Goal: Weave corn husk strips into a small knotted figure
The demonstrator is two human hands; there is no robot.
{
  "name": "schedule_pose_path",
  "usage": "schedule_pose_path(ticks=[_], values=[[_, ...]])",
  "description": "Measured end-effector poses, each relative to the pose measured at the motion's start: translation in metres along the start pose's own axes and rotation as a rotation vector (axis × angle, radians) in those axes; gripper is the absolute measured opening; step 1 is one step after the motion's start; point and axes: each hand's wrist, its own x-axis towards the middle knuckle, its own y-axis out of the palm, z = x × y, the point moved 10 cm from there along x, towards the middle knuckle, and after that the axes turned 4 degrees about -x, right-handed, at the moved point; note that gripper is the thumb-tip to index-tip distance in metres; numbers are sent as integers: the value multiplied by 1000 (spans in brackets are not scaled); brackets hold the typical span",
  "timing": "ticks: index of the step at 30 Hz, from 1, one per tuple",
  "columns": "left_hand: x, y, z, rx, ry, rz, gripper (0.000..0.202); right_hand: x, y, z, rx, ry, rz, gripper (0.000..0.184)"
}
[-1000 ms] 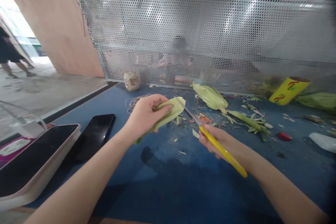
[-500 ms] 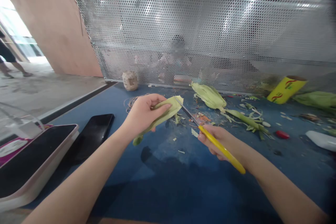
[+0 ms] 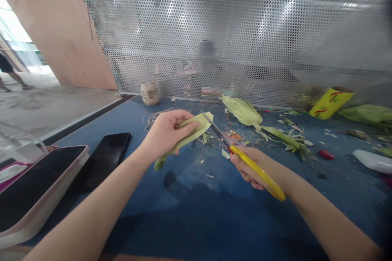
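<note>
My left hand (image 3: 167,132) is closed round a pale green corn husk leaf (image 3: 196,127), held above the blue table (image 3: 196,212). My right hand (image 3: 249,165) grips yellow-handled scissors (image 3: 255,169). Their dark blades (image 3: 216,128) reach up and left to the far end of the leaf.
A black phone (image 3: 107,159) and a white-rimmed black scale (image 3: 33,191) lie at the left. Unhusked corn (image 3: 241,110), husk scraps, a twine ball (image 3: 149,93) and a yellow roll (image 3: 329,102) lie along the perforated metal screen (image 3: 232,45). Another person sits behind the screen.
The scissor blades have closed in on the leaf's far end. Both hands stay nearly in place; the view has shifted slightly.
</note>
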Motion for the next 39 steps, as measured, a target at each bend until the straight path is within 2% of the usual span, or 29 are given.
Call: schedule_pose_path(ticks=[3,8,13,16,30,34,39], values=[[1,1,1,-14,11,17,23,0,3,0,26,-16,35,49],[-1,5,-1,1,44,32,22,-3,3,14,50,-126,76,47],[-1,6,5,-33,12,41,23,-2,5,6,185,-22,85,47],[0,6,6,-55,0,41,23,-2,5,4,186,17,61,48],[2,3,6,-105,-11,38,23,3,15,1,240,32,103,42],[2,4,6,-123,-7,44,24,0,10,9,166,-35,71,42],[0,12,5,-165,-26,112,24,-3,13,17,109,-195,139,49]])
